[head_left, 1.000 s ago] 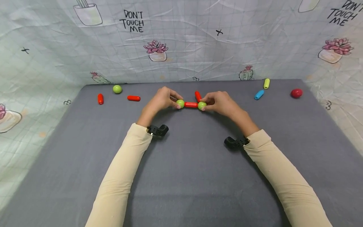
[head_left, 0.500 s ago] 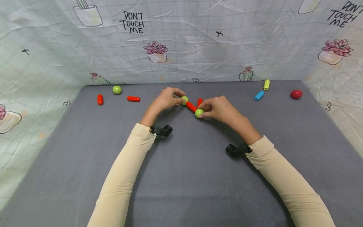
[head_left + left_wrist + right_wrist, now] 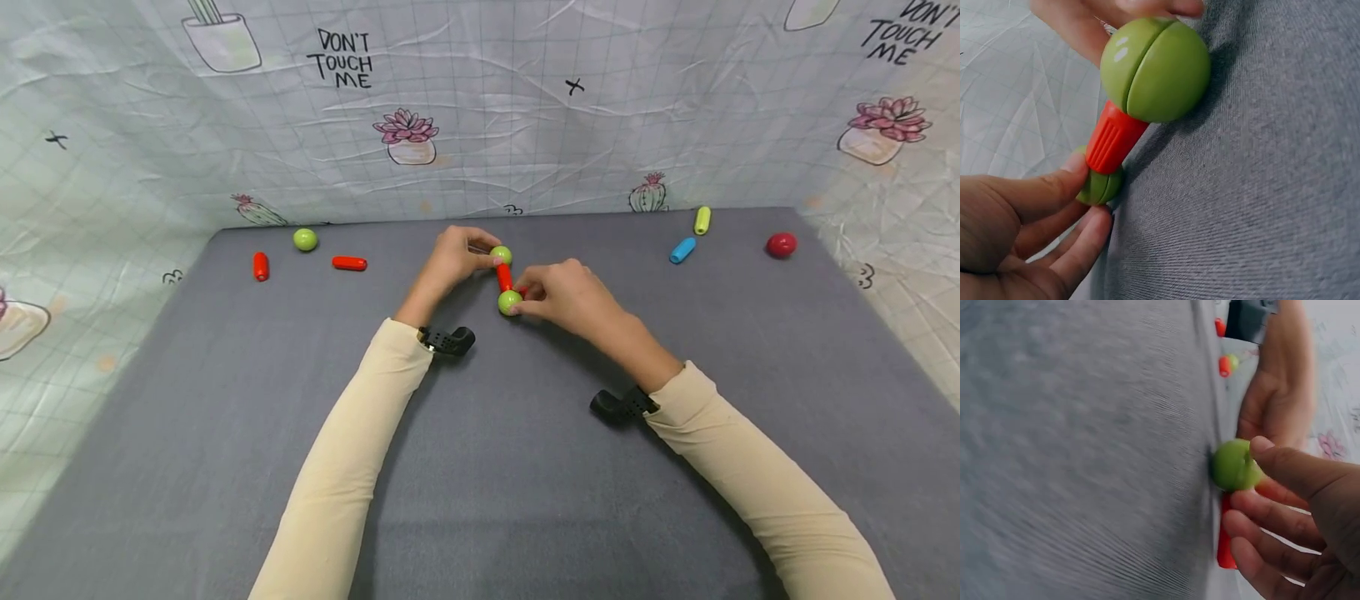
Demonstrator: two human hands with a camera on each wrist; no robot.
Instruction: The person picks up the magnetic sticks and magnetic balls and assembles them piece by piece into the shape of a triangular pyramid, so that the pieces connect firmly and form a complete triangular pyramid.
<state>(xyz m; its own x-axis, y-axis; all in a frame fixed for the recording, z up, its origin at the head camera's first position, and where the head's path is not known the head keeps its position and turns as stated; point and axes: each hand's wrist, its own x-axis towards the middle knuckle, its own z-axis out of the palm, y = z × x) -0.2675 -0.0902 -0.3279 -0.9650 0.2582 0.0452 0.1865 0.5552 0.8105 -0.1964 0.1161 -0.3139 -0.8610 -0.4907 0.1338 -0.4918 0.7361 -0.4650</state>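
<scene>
The right hand (image 3: 566, 293) pinches the near green ball (image 3: 510, 302) between thumb and fingertips, and from that ball the red rod (image 3: 504, 277) runs away toward 12 o'clock, a shade to 11, ending in the far green ball (image 3: 500, 255), which the left hand (image 3: 453, 257) pinches from the 9 o'clock side. So the long axis of the ball-and-rod piece lies nearly along the 12-to-6 line of the head view, low over the grey desk (image 3: 225, 400) near its middle toward the back (whether it touches the cloth I cannot tell from above, though the left wrist view shows the ball (image 3: 1155, 69) right against the fabric). The right hand is the nearer one to the person, at 3 o'clock of its ball. A second red rod (image 3: 522, 291) peeps out just under the right fingers. Off at 9 o'clock lie a loose red rod (image 3: 350, 263) and another green ball (image 3: 304, 240), well apart.
</scene>
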